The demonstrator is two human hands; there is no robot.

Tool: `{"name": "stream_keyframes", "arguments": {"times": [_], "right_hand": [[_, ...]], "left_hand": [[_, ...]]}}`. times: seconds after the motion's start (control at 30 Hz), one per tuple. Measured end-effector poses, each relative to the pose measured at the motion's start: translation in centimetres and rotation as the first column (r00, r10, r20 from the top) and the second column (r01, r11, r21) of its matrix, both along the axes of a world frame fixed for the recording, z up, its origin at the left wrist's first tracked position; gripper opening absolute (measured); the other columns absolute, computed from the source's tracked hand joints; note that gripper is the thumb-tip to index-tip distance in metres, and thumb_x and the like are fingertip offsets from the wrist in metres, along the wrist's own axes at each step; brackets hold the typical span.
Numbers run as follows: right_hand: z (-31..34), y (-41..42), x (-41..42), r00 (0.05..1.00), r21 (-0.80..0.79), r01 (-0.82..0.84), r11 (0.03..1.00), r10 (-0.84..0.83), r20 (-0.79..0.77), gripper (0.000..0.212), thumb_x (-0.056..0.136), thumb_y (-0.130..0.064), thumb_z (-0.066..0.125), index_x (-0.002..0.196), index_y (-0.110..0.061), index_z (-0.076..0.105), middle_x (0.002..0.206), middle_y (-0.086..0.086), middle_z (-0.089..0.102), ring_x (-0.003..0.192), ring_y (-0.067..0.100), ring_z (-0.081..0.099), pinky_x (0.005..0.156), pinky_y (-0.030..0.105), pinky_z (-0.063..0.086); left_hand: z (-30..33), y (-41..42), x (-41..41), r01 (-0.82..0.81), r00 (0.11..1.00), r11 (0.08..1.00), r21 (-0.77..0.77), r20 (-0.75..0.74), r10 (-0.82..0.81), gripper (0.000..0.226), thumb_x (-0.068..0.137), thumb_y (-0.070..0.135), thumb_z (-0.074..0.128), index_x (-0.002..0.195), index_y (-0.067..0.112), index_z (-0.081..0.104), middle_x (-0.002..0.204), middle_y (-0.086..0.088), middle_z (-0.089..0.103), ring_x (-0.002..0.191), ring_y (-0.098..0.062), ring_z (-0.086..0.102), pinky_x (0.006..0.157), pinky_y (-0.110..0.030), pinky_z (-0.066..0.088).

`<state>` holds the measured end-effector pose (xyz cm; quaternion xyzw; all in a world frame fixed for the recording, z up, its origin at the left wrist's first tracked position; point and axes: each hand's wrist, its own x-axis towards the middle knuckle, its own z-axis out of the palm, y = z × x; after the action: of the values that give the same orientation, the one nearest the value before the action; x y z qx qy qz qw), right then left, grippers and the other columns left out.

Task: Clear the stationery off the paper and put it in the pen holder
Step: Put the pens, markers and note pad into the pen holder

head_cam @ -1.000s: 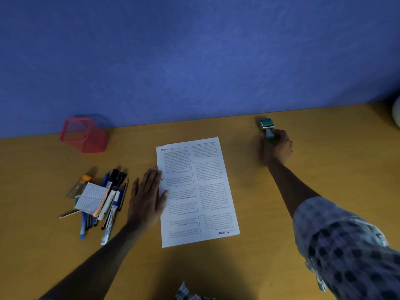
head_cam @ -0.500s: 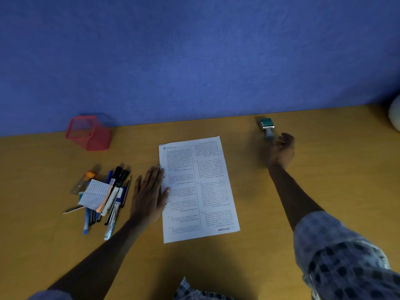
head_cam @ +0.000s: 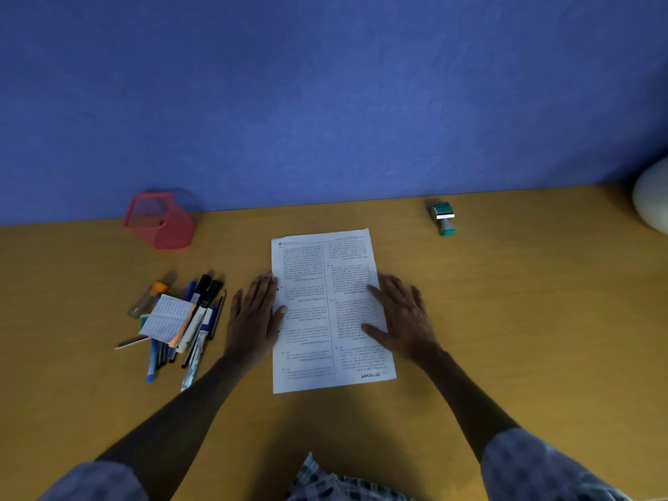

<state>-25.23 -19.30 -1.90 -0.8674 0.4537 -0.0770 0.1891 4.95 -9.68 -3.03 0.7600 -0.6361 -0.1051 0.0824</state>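
Note:
A printed white paper (head_cam: 325,280) lies in the middle of the yellow table (head_cam: 524,320). My left hand (head_cam: 253,316) rests flat on its left edge, fingers spread. My right hand (head_cam: 401,312) lies flat on its right edge, also holding nothing. A heap of pens, markers and a small notepad (head_cam: 177,320) sits left of the paper on the table. The red mesh pen holder (head_cam: 159,220) stands at the back left by the wall. A teal stamp (head_cam: 444,216) lies on its side at the back right.
A blue wall (head_cam: 325,103) runs along the table's far edge. A pale rounded object (head_cam: 654,200) shows at the far right edge. My checked sleeves fill the bottom of the view.
My right hand let go of the teal stamp at the back right and came back to lie flat on the paper's right edge. My left hand stayed on the left edge.

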Motion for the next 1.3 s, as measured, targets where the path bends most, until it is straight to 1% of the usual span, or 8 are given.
{"name": "stream_keyframes", "arguments": {"times": [0.23,0.43,0.6,0.7,0.8,1.0,1.17,1.3], "right_hand": [[0.3,0.4,0.0,0.999,0.005,0.019,1.0,-0.019,0.036,0.076,0.083,-0.065,0.051,0.148,-0.026,0.035,0.161,-0.001,0.02,0.15,0.021,0.012,0.119,0.056,0.01],[1.0,0.5,0.7,0.992,0.034,0.098,0.995,-0.1,0.083,0.078,0.086,-0.072,0.032,0.148,-0.024,0.033,0.158,-0.002,0.028,0.148,0.018,0.019,0.12,0.053,0.012],[1.8,0.7,1.8,0.973,0.032,0.17,0.985,-0.173,0.151,0.071,0.091,-0.065,0.035,0.145,-0.019,0.036,0.152,0.0,0.039,0.14,0.019,0.035,0.117,0.052,0.022],[2.6,1.2,3.4,0.96,0.014,0.2,0.98,-0.199,0.195,0.064,0.093,-0.06,0.037,0.143,-0.019,0.04,0.149,0.001,0.044,0.138,0.021,0.039,0.118,0.053,0.02],[3.3,2.0,5.7,0.954,-0.01,0.167,0.986,-0.159,0.255,0.057,0.095,-0.053,0.044,0.139,-0.017,0.045,0.142,0.003,0.052,0.13,0.021,0.048,0.113,0.046,0.03],[4.2,3.8,11.3,0.947,0.017,0.111,0.994,-0.111,0.302,0.042,0.094,-0.044,0.054,0.129,-0.021,0.056,0.116,-0.003,0.067,0.106,0.016,0.063,0.098,0.036,0.042],[4.1,4.9,15.7,0.951,0.014,0.052,0.999,-0.054,0.304,0.037,0.092,-0.042,0.057,0.125,-0.024,0.058,0.108,-0.006,0.069,0.099,0.014,0.064,0.092,0.034,0.042],[4.0,5.5,18.9,0.958,0.043,0.022,0.999,-0.033,0.286,0.038,0.091,-0.041,0.058,0.123,-0.021,0.06,0.107,-0.005,0.07,0.098,0.016,0.065,0.092,0.035,0.041]], "left_hand": [[0.2,0.0,-0.1,-0.005,1.0,1.0,0.0,-0.004,0.005,0.064,0.098,0.049,0.016,0.153,0.017,0.019,0.161,-0.001,0.022,0.15,-0.017,0.013,0.12,-0.045,0.01],[1.1,-0.1,-0.2,0.001,0.998,1.0,-0.004,-0.07,-0.002,0.065,0.097,0.05,0.018,0.152,0.016,0.025,0.16,-0.002,0.025,0.149,-0.017,0.015,0.12,-0.047,0.014],[2.8,0.0,0.3,-0.047,0.993,0.994,-0.097,-0.116,0.036,0.049,0.1,0.035,0.043,0.141,0.008,0.043,0.145,-0.012,0.047,0.136,-0.028,0.041,0.108,-0.049,0.039],[3.8,0.8,1.3,-0.095,0.992,0.984,-0.152,-0.099,0.081,0.044,0.096,0.028,0.054,0.133,0.004,0.051,0.135,-0.014,0.055,0.126,-0.031,0.051,0.101,-0.047,0.045],[4.6,2.0,3.1,-0.157,0.987,0.974,-0.165,-0.064,0.148,0.043,0.093,0.026,0.059,0.129,0.004,0.055,0.13,-0.015,0.058,0.123,-0.032,0.053,0.099,-0.046,0.046],[5.3,4.4,7.2,-0.273,0.962,0.93,-0.245,-0.046,0.27,0.042,0.089,0.034,0.051,0.12,0.008,0.061,0.12,-0.011,0.063,0.11,-0.034,0.058,0.089,-0.045,0.045],[5.3,5.6,10.6,-0.268,0.958,0.929,-0.254,0.032,0.285,0.045,0.09,0.043,0.041,0.12,0.015,0.062,0.116,-0.005,0.065,0.116,-0.03,0.055,0.098,-0.046,0.036],[5.1,5.5,11.5,-0.23,0.963,0.946,-0.227,0.09,0.256,0.051,0.092,0.047,0.035,0.118,0.015,0.065,0.107,-0.003,0.07,0.113,-0.026,0.058,0.098,-0.044,0.033]]}}
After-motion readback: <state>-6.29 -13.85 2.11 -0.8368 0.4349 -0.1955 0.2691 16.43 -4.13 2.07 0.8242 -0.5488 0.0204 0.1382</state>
